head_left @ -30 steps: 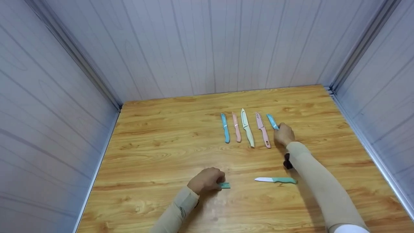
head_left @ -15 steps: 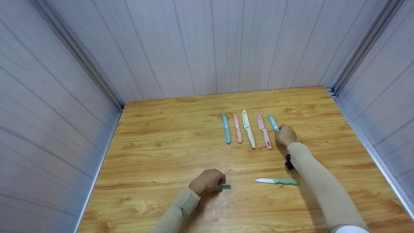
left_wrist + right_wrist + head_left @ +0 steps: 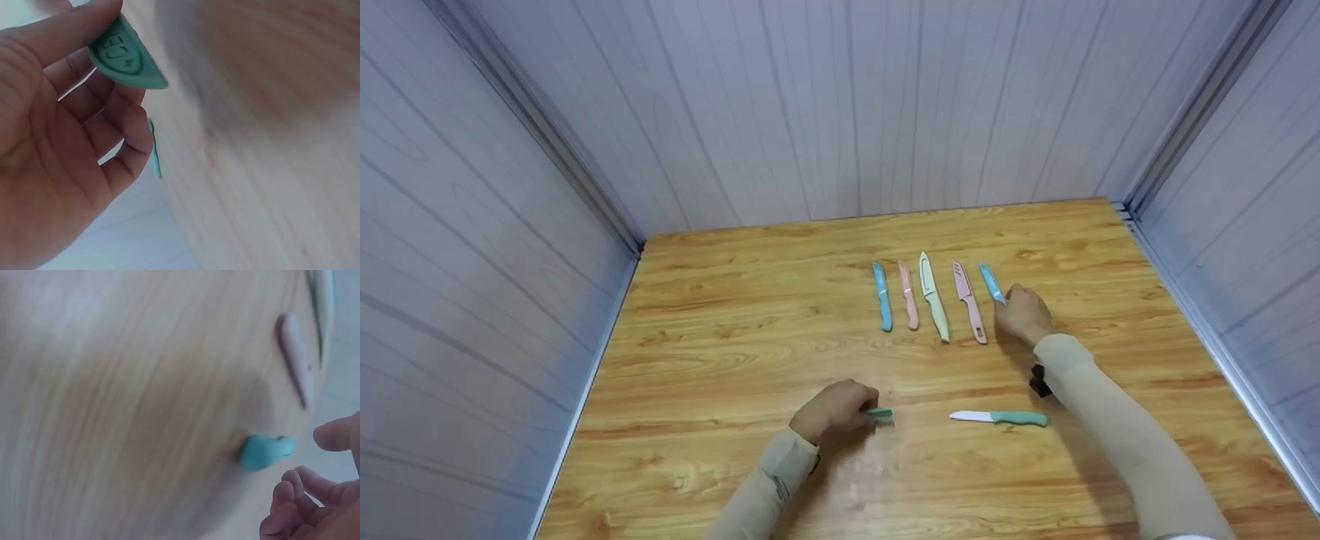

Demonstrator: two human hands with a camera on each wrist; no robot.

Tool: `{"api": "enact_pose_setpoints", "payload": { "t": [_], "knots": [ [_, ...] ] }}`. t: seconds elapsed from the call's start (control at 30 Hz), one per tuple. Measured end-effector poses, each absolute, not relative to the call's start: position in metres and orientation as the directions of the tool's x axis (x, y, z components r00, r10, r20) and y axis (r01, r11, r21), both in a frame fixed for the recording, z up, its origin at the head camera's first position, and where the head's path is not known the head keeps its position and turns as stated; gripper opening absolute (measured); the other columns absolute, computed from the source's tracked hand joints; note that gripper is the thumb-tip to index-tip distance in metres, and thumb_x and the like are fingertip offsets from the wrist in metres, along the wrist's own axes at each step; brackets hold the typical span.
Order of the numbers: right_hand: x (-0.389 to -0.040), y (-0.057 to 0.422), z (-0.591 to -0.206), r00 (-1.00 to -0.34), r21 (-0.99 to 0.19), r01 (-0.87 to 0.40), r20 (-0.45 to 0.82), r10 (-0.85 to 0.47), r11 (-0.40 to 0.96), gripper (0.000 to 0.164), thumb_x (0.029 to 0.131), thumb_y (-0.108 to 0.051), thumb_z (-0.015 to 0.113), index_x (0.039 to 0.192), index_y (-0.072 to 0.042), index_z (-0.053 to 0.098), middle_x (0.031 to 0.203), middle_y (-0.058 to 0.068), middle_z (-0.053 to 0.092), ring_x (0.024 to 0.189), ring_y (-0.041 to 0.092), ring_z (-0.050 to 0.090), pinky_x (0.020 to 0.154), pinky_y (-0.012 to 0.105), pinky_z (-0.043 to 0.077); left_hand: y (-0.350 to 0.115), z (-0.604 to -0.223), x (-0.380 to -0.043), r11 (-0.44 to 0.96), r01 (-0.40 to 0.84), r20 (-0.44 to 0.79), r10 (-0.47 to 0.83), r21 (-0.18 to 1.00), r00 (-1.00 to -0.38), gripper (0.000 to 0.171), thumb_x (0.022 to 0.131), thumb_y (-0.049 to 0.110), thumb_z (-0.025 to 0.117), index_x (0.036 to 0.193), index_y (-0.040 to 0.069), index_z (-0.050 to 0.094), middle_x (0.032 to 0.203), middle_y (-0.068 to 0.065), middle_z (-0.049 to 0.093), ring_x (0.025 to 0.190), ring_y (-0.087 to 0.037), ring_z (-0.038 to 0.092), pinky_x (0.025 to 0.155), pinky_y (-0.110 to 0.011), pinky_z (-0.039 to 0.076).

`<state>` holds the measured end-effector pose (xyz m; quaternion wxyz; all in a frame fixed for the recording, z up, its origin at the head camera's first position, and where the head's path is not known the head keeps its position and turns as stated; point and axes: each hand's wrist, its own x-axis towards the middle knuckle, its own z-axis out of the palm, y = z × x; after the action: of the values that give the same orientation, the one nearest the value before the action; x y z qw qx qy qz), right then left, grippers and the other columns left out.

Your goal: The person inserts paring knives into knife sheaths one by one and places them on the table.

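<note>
My left hand (image 3: 834, 410) pinches a small green blade sheath (image 3: 126, 56) between thumb and fingers, close over the table; raised letters show on it. To its right lies a paring knife with a green handle (image 3: 1020, 418) and a bare white blade (image 3: 971, 415). Farther back, my right hand (image 3: 1023, 311) is at a blue knife (image 3: 990, 281), the rightmost in a row. In the right wrist view, the thumb and fingers stand apart, and the blue handle (image 3: 261, 453) shows clear of them.
Left of the blue knife lie a pink knife with slots (image 3: 970, 304), a long cream knife (image 3: 934, 296), a smaller pink knife (image 3: 909, 296) and another blue knife (image 3: 883, 296), handles toward me. Panel walls (image 3: 840, 112) enclose the wooden table (image 3: 720, 337) at the back and sides.
My left hand has moved slightly away from me with the green sheath, which is now tilted. My right hand has shifted a little, coming away from the blue knife, which stays in place.
</note>
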<state>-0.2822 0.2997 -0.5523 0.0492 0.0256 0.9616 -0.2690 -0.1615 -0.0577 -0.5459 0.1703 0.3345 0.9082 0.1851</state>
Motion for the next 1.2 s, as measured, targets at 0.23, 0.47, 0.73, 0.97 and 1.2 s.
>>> {"api": "enact_pose_setpoints", "payload": {
  "t": [0.23, 0.47, 0.73, 0.97, 1.2],
  "knots": [
    [-0.264, 0.294, -0.538, -0.994, -0.508, -0.073, -0.032, -0.103, 0.858, 0.027, 0.095, -0.017, 0.049, 0.098, 0.007, 0.060, 0.081, 0.016, 0.060, 0.060, 0.022, 0.052, 0.052, 0.035, 0.042, -0.060, -0.539, -0.169, 0.705, 0.551, -0.147, 0.665, 0.446, -0.732, 0.011, 0.094, 0.018, 0.059, 0.090, 0.011, 0.067, 0.081, 0.003, 0.060, 0.068, -0.009, 0.051, 0.063, -0.026, 0.044],
    [-0.242, 0.290, -0.535, -0.976, -0.487, -0.167, -0.042, -0.214, 0.858, 0.024, 0.095, -0.017, 0.049, 0.089, 0.001, 0.063, 0.065, 0.006, 0.058, 0.049, 0.016, 0.048, 0.048, 0.032, 0.040, -0.060, -0.538, -0.169, 0.700, 0.524, -0.122, 0.648, 0.485, -0.752, 0.020, 0.100, 0.017, 0.047, 0.086, 0.013, 0.060, 0.076, 0.005, 0.052, 0.064, -0.010, 0.044, 0.059, -0.026, 0.037],
    [-0.216, 0.290, -0.543, -0.931, -0.479, -0.249, -0.119, -0.344, 0.842, 0.022, 0.097, -0.017, 0.050, 0.081, -0.007, 0.062, 0.064, 0.002, 0.052, 0.052, 0.014, 0.044, 0.052, 0.031, 0.039, -0.060, -0.540, -0.169, 0.691, 0.443, -0.143, 0.615, 0.571, -0.776, 0.016, 0.102, 0.016, 0.041, 0.089, 0.013, 0.050, 0.069, 0.005, 0.043, 0.060, -0.009, 0.037, 0.057, -0.024, 0.033],
    [-0.194, 0.291, -0.551, -0.848, -0.515, -0.309, -0.231, -0.477, 0.800, 0.031, 0.099, -0.023, 0.050, 0.070, -0.013, 0.052, 0.057, -0.002, 0.043, 0.050, 0.012, 0.038, 0.050, 0.028, 0.034, -0.059, -0.540, -0.168, 0.691, 0.415, -0.150, 0.600, 0.592, -0.786, 0.019, 0.104, 0.017, 0.035, 0.091, 0.011, 0.047, 0.066, 0.003, 0.040, 0.057, -0.010, 0.035, 0.053, -0.024, 0.031],
    [-0.184, 0.295, -0.555, -0.758, -0.543, -0.349, -0.315, -0.571, 0.763, 0.037, 0.101, -0.034, 0.046, 0.072, -0.012, 0.056, 0.059, -0.007, 0.044, 0.051, 0.008, 0.040, 0.050, 0.026, 0.035, -0.059, -0.539, -0.170, 0.689, 0.397, -0.162, 0.596, 0.606, -0.786, 0.018, 0.104, 0.017, 0.035, 0.091, 0.011, 0.045, 0.067, 0.003, 0.037, 0.058, -0.010, 0.033, 0.054, -0.025, 0.029]
  ]
}}
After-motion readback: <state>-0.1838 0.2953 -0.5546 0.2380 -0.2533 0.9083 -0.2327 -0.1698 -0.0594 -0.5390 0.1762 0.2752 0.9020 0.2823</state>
